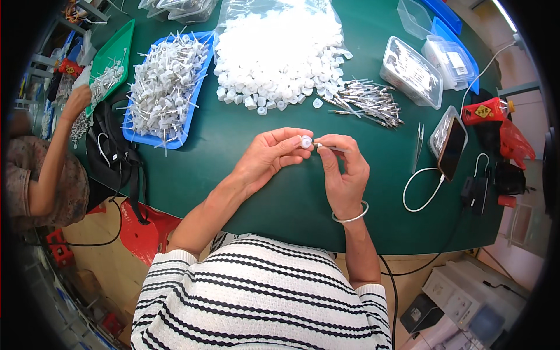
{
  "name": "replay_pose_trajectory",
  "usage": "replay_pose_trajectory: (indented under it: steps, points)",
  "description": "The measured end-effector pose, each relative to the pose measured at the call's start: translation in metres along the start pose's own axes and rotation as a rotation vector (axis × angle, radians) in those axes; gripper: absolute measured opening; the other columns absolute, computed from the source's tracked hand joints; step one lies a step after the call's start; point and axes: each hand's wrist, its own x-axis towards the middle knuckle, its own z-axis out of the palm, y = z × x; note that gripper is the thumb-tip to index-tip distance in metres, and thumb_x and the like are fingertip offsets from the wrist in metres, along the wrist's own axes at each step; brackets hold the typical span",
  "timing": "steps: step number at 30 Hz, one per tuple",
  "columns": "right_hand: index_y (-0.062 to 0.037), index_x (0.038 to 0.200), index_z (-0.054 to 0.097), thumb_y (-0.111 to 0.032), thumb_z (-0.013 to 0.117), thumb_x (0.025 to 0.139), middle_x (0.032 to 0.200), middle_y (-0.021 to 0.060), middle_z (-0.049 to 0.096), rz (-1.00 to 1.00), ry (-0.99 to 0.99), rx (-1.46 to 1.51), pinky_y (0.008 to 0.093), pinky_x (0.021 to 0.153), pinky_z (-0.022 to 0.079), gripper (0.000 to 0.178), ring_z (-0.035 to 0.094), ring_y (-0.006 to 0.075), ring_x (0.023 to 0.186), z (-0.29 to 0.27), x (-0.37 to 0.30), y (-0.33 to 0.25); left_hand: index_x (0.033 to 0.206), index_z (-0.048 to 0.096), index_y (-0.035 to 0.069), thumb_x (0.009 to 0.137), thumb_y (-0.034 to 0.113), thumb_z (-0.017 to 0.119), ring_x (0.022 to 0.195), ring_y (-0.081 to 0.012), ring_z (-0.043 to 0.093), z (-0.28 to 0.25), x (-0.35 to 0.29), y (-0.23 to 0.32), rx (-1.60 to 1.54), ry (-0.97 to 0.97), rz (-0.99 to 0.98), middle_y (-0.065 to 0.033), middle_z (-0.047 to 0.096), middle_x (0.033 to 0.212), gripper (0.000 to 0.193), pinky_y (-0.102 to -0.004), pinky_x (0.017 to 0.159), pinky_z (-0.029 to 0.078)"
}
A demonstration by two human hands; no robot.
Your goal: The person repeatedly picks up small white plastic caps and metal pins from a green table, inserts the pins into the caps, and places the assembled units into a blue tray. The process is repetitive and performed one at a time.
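Observation:
Between thumb and fingers, my left hand [269, 153] pinches a small white plastic cap [305, 142]. My right hand [345, 169] grips a thin metal pin [319, 145], its tip at the cap's right side; whether the tip sits inside the cap I cannot tell. Both hands are raised over the green table near its front. Beyond them lies a big heap of white caps [280, 64], partly in a clear plastic bag. A pile of thin metal pins [370, 104] lies to the right of the heap.
A blue tray [189, 125] heaped with caps on pins stands left. Clear boxes [434, 93], tweezers [419, 140], a phone [452, 149] and its white cable [404, 195] are at right. A black bag [111, 143] hangs at the left edge; another person's hand [79, 99] reaches by a green tray [124, 41].

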Motion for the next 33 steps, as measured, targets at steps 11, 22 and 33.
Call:
replay_pose_trajectory:
  steps: [11, 22, 33]
  points:
    - [-0.0022, 0.095, 0.058, -0.003, 0.062, 0.087, 0.090, 0.0091, 0.064, -0.029, -0.016, -0.037, 0.0294, 0.067, 0.051, 0.009, 0.063, 0.0215, 0.076, -0.0003, -0.0004, 0.0012, 0.114, 0.060, -0.003, 0.092, 0.011, 0.059, 0.083, -0.0117, 0.066, -0.0009, 0.0006, -0.0016, 0.020, -0.012, 0.001, -0.0092, 0.067, 0.096, 0.026, -0.0202, 0.071, 0.056]
    - [-0.0019, 0.093, 0.058, -0.002, 0.063, 0.086, 0.088, 0.0092, 0.064, -0.042, -0.019, -0.050, 0.0293, 0.064, 0.051, 0.009, 0.063, 0.0219, 0.074, -0.0010, 0.0009, 0.0004, 0.113, 0.061, -0.002, 0.092, 0.014, 0.060, 0.084, -0.0110, 0.066, -0.0016, 0.0006, -0.0031, 0.071, -0.021, 0.017, -0.0081, 0.068, 0.095, 0.026, -0.0210, 0.073, 0.055]
    - [-0.0022, 0.091, 0.058, -0.003, 0.064, 0.085, 0.083, 0.0078, 0.063, 0.002, -0.024, -0.059, 0.0290, 0.061, 0.050, 0.008, 0.062, 0.0211, 0.068, -0.0035, 0.0032, -0.0005, 0.112, 0.061, -0.003, 0.093, 0.017, 0.059, 0.082, -0.0108, 0.065, -0.0016, 0.0013, -0.0044, 0.039, -0.033, -0.015, -0.0082, 0.068, 0.093, 0.028, -0.0209, 0.073, 0.055]
